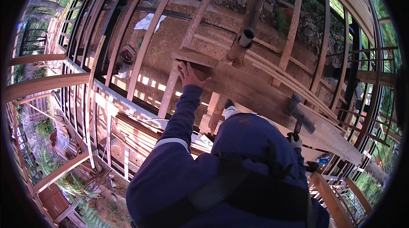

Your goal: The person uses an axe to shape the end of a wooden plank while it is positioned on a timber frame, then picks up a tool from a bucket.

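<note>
My left hand (190, 76) reaches forward, bare, with its fingers stretched out over the near end of a wide wooden plank (247, 85). A dark gap shows beside the fingers at that end. On the right, my right hand (295, 140) is closed round the handle of a hammer (293, 103), partly hidden by my body. The hammer's dark head is up over the plank, and a dark patch like its shadow lies beside it. My navy sleeve (183, 108) has a pale band. Below the plank, part of my shoe (230, 108) shows.
Long beams (147, 55) cross an open frame above brown ground. A dark pipe (247, 36) with an open end stands just beyond the plank. Stacked strips (136, 136) lie at left. A white sheet (150, 22) is on the ground. Rocks (311, 36) lie at the back.
</note>
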### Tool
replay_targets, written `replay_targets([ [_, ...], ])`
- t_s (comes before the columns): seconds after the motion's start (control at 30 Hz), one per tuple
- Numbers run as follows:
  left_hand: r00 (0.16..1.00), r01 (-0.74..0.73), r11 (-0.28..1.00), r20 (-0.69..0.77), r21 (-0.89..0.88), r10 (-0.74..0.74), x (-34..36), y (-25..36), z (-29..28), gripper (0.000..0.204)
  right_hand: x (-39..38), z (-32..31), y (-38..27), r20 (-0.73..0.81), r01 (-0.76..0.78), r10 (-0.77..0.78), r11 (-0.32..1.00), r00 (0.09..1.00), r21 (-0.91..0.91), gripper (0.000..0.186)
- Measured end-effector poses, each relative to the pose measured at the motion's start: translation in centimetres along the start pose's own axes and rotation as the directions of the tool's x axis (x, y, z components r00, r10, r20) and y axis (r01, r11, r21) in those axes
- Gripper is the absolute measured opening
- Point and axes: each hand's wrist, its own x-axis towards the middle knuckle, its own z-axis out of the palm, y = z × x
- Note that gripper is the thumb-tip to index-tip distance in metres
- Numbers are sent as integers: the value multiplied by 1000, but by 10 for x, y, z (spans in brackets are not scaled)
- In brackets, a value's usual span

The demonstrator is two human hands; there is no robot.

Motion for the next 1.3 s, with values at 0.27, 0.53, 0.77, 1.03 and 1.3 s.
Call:
replay_targets([
  [0.27,1000,-21,1000,-18,2,21,2,-4,-1,115,1,4,-5,-14,-20,20,999,1000,-28,14],
  [0.53,990,70,997,-118,-25,-73,6,1,-10,113,2,8,-17,-47,23,-32,984,998,-179,17],
  [0.77,828,487,853,-211,-190,-520,44,-38,11,101,4,6,-30,-36,-21,11,963,999,-270,20],
  [1.03,857,308,941,-388,-141,-339,42,-41,41,74,10,6,-16,-44,9,-24,954,999,-300,19],
  [1.3,830,331,917,-393,-224,-396,44,-29,44,72,15,4,-6,-61,39,-67,926,996,-375,18],
])
